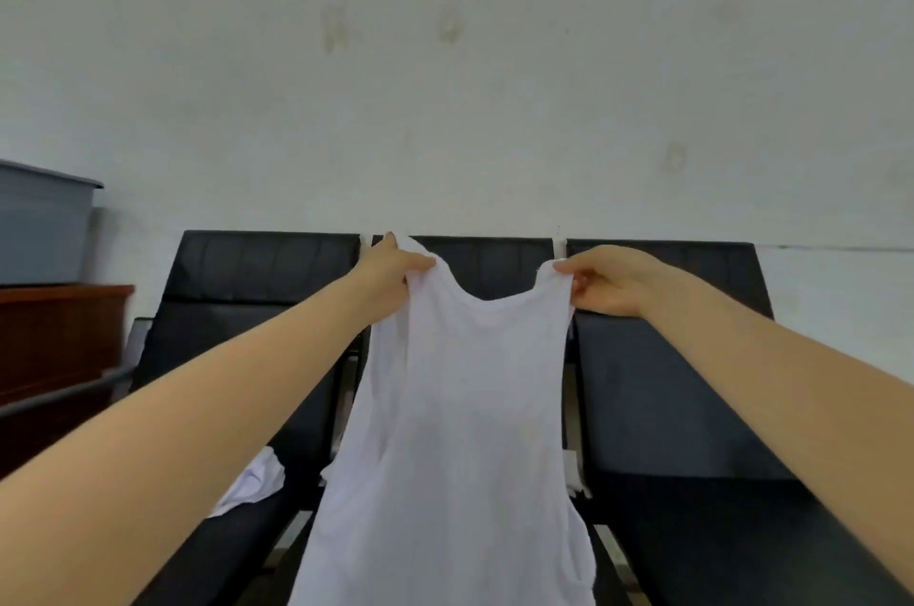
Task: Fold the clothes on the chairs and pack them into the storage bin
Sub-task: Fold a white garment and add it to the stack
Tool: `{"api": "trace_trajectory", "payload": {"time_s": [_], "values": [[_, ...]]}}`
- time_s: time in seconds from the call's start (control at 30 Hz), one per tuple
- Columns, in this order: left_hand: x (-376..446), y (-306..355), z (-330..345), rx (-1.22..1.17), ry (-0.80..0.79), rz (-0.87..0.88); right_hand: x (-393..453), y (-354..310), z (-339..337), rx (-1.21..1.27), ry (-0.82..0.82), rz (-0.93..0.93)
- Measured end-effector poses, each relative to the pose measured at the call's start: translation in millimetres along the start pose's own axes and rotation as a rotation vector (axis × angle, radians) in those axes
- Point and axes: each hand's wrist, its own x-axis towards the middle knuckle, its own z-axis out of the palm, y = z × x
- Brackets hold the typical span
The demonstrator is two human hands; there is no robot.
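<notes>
The left hand and right hand each pinch a shoulder strap of a white tank top, hanging unfolded mid-frame before the black chairs. More white clothing waits lower left; the storage bin, upper left, seems unpacked, so most work remains.

two bare forearms, no sleeves; left hand, right hand.

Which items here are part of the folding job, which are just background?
Job: white tank top held up by left hand and right hand; white garment on the chairs; grey storage bin.
Background: wooden cabinet; wall.
</notes>
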Motion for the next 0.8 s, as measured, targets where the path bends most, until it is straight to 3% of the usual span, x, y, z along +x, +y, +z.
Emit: {"api": "trace_trajectory", "payload": {"time_s": [0.13,0.27,0.37,0.47,0.57,0.67,0.8], "values": [[-1,-44,-19,0.417,0.015,-0.039,23,42,-17,-0.236,0.118,-0.028],[1,-62,-31,0.738,0.135,0.131,30,74,-23,-0.428,0.292,-0.2],[7,-68,-37,0.666,0.162,0.132,29,87,-20,-0.528,0.352,-0.328],[11,-65,-35,0.244,0.173,-0.084,32,90,-16,-0.53,0.377,-0.353],[18,-57,-39,-0.048,0.004,-0.2,39,87,-10,-0.438,0.322,-0.287],[27,-56,-42,0.094,-0.121,-0.148,49,88,-8,-0.366,0.267,-0.266],[47,-82,-52,0.483,-0.04,-0.021,69,104,-13,-0.471,0.297,-0.345]]}}
